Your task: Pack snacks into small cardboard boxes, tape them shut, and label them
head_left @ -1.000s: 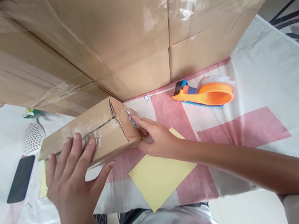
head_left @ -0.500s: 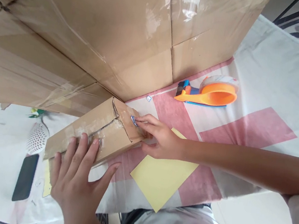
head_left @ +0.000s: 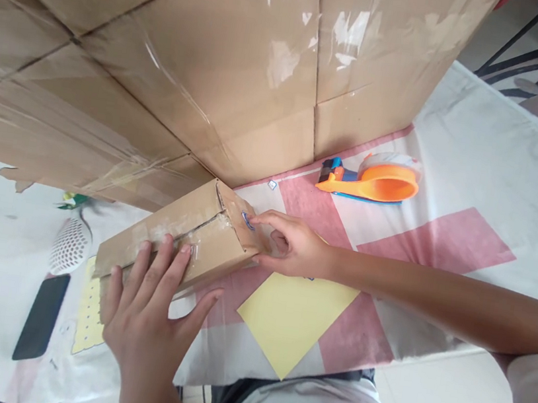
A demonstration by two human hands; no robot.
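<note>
A long, closed cardboard box (head_left: 204,236) lies at a slant on the cloth, taped along its top seam. My left hand (head_left: 147,318) rests on its near side and top, fingers spread. At the box's right end, my right hand (head_left: 292,248) touches a small blue-and-white sticker (head_left: 247,220) with its index fingertip. The thumb is apart from that finger, near the box's lower edge, and the other fingers are curled. Partly under my right hand lies a yellow sheet (head_left: 294,325). Another small sticker (head_left: 272,184) lies on the cloth beyond the box.
Taped cardboard cartons (head_left: 244,91) form a wall behind the box. An orange and blue tape dispenser (head_left: 376,182) sits on the pink-and-white cloth (head_left: 479,164) to the right. A black phone (head_left: 41,317), a white perforated object (head_left: 70,247) and a yellow dotted sheet (head_left: 89,310) lie left.
The view has shifted slightly. My right index finger stays at the sticker, with the hand a little more curled. My left hand remains spread on the box.
</note>
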